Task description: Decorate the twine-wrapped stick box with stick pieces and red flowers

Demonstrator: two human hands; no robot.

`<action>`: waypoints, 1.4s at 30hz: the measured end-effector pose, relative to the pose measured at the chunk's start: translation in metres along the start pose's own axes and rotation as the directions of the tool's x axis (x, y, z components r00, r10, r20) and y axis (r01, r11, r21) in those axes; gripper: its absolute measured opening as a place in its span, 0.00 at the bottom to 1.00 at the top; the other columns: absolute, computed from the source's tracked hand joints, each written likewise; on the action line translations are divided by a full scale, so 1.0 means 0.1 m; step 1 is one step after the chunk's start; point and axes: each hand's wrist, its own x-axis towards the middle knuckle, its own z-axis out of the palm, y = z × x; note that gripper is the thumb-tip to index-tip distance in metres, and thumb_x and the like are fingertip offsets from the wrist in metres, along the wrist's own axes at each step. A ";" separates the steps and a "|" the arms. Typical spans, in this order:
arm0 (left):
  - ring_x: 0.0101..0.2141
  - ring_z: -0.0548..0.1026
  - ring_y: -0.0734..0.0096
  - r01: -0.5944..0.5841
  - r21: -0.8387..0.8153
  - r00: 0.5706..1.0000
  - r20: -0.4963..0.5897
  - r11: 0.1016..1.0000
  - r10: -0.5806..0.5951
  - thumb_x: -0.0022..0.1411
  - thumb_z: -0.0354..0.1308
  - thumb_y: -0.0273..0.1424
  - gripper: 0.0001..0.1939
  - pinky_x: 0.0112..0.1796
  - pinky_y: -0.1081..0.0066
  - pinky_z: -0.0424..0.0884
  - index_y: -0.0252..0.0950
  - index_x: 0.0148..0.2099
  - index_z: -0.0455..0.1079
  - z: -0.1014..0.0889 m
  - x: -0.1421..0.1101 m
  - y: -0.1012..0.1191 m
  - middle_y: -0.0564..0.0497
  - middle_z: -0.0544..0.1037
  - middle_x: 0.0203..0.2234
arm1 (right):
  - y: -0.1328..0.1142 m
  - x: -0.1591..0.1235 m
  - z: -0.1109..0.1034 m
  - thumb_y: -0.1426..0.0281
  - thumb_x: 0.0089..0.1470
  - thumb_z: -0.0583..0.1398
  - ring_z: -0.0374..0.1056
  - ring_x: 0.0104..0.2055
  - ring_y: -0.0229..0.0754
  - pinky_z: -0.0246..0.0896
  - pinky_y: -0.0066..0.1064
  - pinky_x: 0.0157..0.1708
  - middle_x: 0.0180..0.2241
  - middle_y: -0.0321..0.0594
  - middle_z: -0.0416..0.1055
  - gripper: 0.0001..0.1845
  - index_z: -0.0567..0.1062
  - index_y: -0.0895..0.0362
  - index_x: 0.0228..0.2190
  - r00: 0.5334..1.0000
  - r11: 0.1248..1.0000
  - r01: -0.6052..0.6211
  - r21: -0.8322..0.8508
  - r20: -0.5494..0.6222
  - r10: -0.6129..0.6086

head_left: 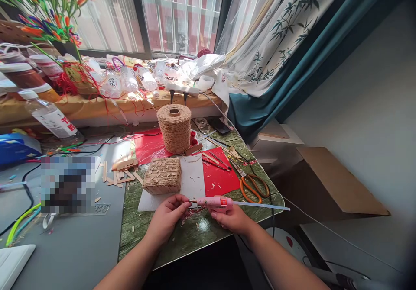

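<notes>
My right hand [232, 218] is wrapped round the handle of a pink hot glue gun [214, 201], whose nozzle points left. A long pale glue stick [263, 205] sticks out of its back end. My left hand [169, 216] is closed in a pinch right at the nozzle; a small thin piece seems to be between the fingertips, too small to name. Just beyond the hands sits a box wrapped in twine [162, 175], with small wood chips scattered over its top. It stands on a white sheet [191, 175].
Behind the box stands a large twine spool [174, 130]. Orange-handled scissors [255, 186] and pencils [217, 160] lie on red paper [224, 179] to the right. Wooden sticks [121, 173] are piled at left. A power strip [182, 89] and bottles [53, 114] line the back.
</notes>
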 end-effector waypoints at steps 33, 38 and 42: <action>0.25 0.65 0.74 -0.002 0.025 1.000 -0.016 1.000 0.002 0.56 0.71 0.46 0.21 0.29 0.75 0.59 0.35 0.39 0.73 0.01 -0.01 0.03 0.55 0.72 0.24 | 0.05 0.00 0.00 0.60 0.60 0.67 0.64 0.30 0.37 0.66 0.29 0.33 0.30 0.35 0.70 0.18 0.78 0.54 0.49 1.000 1.000 -0.011 0.001 -0.012 0.011; 0.25 0.65 0.74 0.003 0.027 1.000 -0.018 1.000 -0.003 0.56 0.71 0.46 0.21 0.29 0.74 0.60 0.35 0.40 0.73 0.00 0.00 0.02 0.55 0.71 0.24 | 0.02 0.01 0.01 0.61 0.59 0.67 0.65 0.30 0.38 0.65 0.28 0.31 0.28 0.35 0.68 0.18 0.79 0.52 0.50 1.000 1.000 -0.027 0.016 -0.012 0.027; 0.25 0.65 0.74 0.002 0.023 1.000 -0.010 1.000 -0.002 0.56 0.71 0.46 0.21 0.28 0.74 0.59 0.36 0.40 0.73 0.00 0.00 0.02 0.55 0.71 0.24 | 0.05 0.00 0.01 0.59 0.59 0.67 0.66 0.31 0.40 0.66 0.29 0.30 0.28 0.35 0.68 0.19 0.79 0.52 0.50 0.999 0.999 -0.035 0.014 -0.033 0.035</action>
